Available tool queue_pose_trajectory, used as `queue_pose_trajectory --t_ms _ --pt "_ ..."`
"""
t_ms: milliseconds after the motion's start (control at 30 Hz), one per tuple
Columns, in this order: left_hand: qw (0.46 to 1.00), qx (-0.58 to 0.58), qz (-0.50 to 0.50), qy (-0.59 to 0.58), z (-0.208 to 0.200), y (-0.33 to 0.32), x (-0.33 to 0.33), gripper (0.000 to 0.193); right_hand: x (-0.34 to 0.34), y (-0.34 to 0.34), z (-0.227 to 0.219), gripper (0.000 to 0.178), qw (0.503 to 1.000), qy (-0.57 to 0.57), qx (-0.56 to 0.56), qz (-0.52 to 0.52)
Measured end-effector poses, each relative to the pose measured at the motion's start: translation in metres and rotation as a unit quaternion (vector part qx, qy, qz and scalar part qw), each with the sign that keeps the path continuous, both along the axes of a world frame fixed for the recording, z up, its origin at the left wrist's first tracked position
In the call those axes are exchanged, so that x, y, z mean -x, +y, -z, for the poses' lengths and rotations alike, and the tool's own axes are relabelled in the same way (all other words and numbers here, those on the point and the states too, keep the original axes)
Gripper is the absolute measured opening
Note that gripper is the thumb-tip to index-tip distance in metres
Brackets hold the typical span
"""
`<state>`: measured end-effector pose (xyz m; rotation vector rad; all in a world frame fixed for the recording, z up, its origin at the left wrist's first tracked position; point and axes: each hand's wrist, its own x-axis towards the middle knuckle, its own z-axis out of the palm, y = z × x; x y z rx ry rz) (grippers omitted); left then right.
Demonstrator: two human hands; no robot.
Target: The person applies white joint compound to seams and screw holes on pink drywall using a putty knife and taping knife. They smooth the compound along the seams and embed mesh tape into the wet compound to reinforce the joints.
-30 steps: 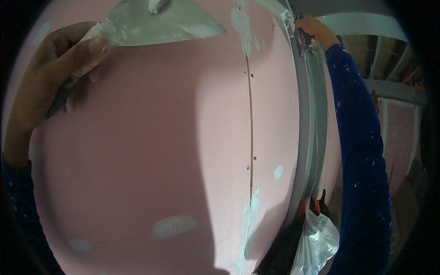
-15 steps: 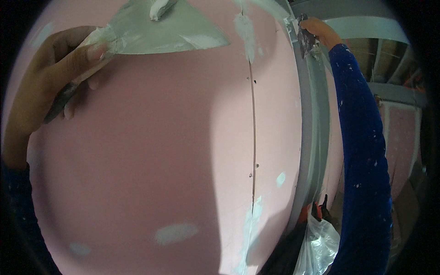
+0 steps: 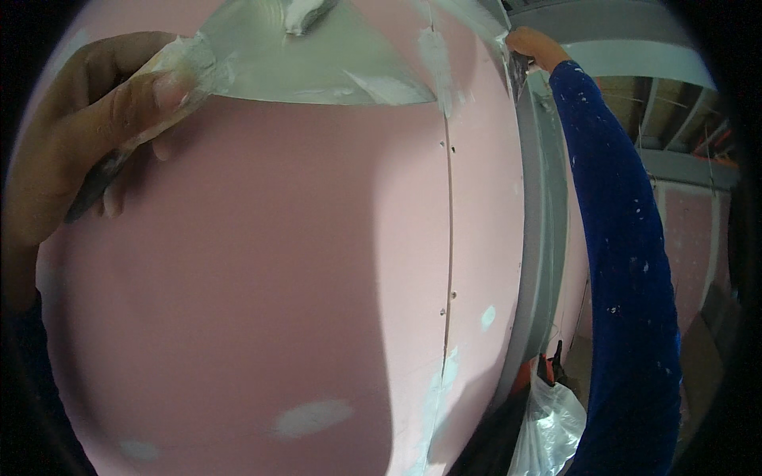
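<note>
My left hand (image 3: pixel 99 123) is closed round the caked handle of a wide drywall knife (image 3: pixel 341 67). Its broad pale blade spreads across the upper part of the pink wall board, carrying a lump of white compound (image 3: pixel 308 14). At the top right, my right hand (image 3: pixel 540 46) grips a dark, smeared tool (image 3: pixel 519 73) against the board's right edge. The tool's working end is too hidden to tell its exact kind. Below the blade runs a narrow open seam (image 3: pixel 450 238) with screw heads beside it and pale compound at both ends.
Pale filler patches (image 3: pixel 313 418) dot the pink board (image 3: pixel 262 278). A grey metal frame (image 3: pixel 540 238) borders it on the right. Low down sits a clear plastic bag (image 3: pixel 549 424) beside orange and black items. Ceiling beams (image 3: pixel 675 111) show at the upper right.
The wide blade has shifted right, its tip reaching the seam. My right hand has moved left and slightly up, turning the dark tool closer against the board's edge.
</note>
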<state>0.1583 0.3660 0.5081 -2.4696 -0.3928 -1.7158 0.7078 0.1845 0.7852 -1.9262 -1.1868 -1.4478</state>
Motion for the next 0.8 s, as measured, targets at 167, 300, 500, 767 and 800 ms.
queue_pose_trajectory --t_ms 167,300,500,767,800 --pt "0.999 -0.013 -0.002 -0.032 0.015 0.003 -0.003 0.082 0.032 0.017 0.006 0.019 0.995 0.008 -0.027 0.101" --pt "1.000 -0.014 0.000 -0.027 0.013 0.004 -0.003 0.082 0.062 0.036 0.023 0.022 0.989 0.104 -0.097 0.032" --pt "1.000 -0.005 0.009 -0.023 0.009 0.003 -0.004 0.082 0.062 -0.011 0.051 0.026 0.982 0.107 -0.113 -0.108" --pt "1.000 0.008 0.003 -0.011 0.002 0.000 0.001 0.082 0.042 -0.028 0.041 0.020 0.958 0.142 -0.144 -0.206" --pt "1.000 0.009 0.001 -0.008 0.002 0.000 0.002 0.082 0.039 -0.023 0.036 0.019 0.960 0.142 -0.157 -0.184"
